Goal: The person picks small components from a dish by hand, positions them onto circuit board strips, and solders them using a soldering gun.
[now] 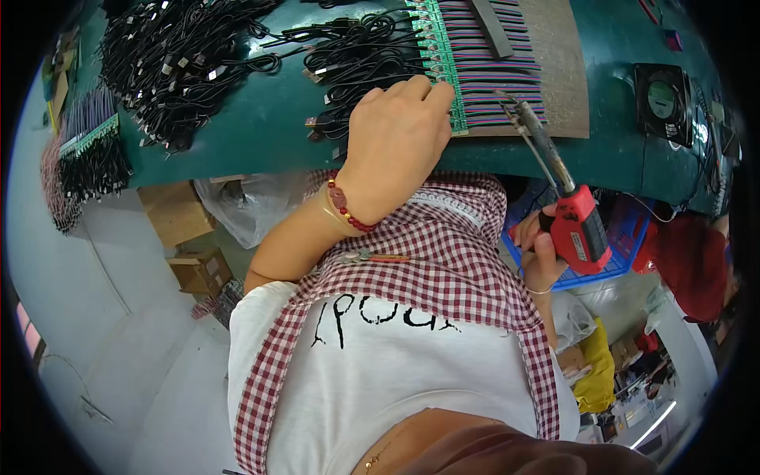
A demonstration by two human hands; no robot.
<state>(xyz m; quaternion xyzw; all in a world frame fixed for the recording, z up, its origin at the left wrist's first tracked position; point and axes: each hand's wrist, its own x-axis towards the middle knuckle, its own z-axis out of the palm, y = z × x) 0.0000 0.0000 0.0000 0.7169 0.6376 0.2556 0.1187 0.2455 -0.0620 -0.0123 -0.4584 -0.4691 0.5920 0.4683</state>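
Note:
My left hand (402, 142) rests over the near end of a strip of green circuit boards (434, 39), its fingers curled down. The fingertips are partly hidden, so what they pinch does not show. Black USB cables (356, 59) run in to the strip's left side, and rows of thin multicoloured wires (499, 83) stretch out from its right. In my right hand (540, 249) is a red and black soldering gun (582, 233), gripped by its handle. Its metal tip points up toward the wires, just off their right ends.
Under the wires lies a brown board (566, 71), with a dark flat bar (492, 30) across them. A large heap of black cables (170, 71) covers the table's left. Another wired strip (91, 134) hangs at the far left edge. A black device (663, 101) stands right; a blue basket (629, 245) sits below.

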